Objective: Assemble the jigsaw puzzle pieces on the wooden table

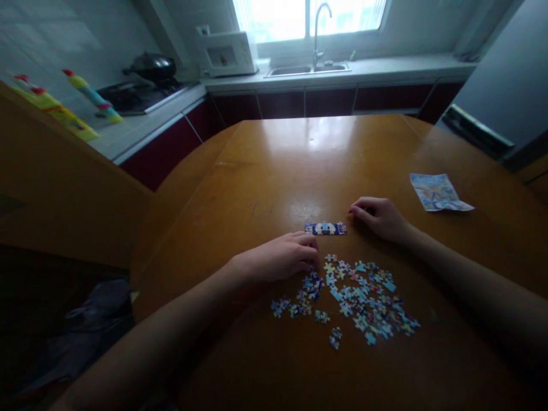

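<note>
A joined strip of jigsaw puzzle (325, 229), dark blue with a pale cartoon face, lies flat on the wooden table. My left hand (293, 256) is just below its left end, fingers bent down at the top of a small group of dark blue puzzle pieces (311, 285). Whether a piece is between those fingertips is hidden. To the right of the strip, my right hand (379, 218) rests on the tabletop, its fingers curled in and no object showing in them. Below both hands spreads a larger pile of loose puzzle pieces (368, 302), many light blue.
A creased printed sheet (439, 192) lies at the table's right. Past the far edge of the table (257, 148) are a counter with a sink (308, 69), a white microwave (226, 53) and a stove with a black wok (153, 67). Yellow bottles (64, 114) stand at left.
</note>
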Motion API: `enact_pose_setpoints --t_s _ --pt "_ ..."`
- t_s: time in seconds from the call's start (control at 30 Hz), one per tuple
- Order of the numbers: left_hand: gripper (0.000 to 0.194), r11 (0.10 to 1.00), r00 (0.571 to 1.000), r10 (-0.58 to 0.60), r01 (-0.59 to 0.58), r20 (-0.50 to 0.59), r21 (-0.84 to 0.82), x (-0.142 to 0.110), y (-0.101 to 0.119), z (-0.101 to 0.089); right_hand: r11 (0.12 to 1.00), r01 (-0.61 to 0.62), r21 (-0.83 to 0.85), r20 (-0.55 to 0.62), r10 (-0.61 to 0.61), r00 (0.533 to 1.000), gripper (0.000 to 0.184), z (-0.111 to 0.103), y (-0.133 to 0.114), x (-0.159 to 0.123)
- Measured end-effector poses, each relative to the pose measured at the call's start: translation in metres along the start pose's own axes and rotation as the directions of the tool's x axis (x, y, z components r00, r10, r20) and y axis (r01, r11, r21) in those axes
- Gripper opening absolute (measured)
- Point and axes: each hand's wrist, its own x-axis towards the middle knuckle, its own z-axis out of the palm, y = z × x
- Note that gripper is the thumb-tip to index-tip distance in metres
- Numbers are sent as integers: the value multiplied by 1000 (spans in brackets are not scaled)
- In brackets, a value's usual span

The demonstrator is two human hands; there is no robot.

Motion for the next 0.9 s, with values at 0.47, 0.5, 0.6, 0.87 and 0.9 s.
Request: enact_pose_setpoints --t_s 0.47,0.5,0.6,0.87,0.9 --pt "8 993 999 15 -19 -30 -115 -2 -14 1 1000 7 24 -13 -6 1000 29 1 1 1" --pt "7 990 998 -16 7 -60 -140 -2 -17 1 1000 6 26 -11 -6 1000 30 1 1 1" --pt "8 974 932 -192 144 -309 -173 3 -31 3 999 3 38 -7 -3 1000 30 1 2 1" --pt "12 911 658 -411 309 -630 -271 27 -65 10 1000 19 9 7 -19 1000 30 4 -1 3" --pt "12 913 671 -408 310 -619 -266 28 -66 11 1000 22 5 3 -22 1000 30 5 -1 3"
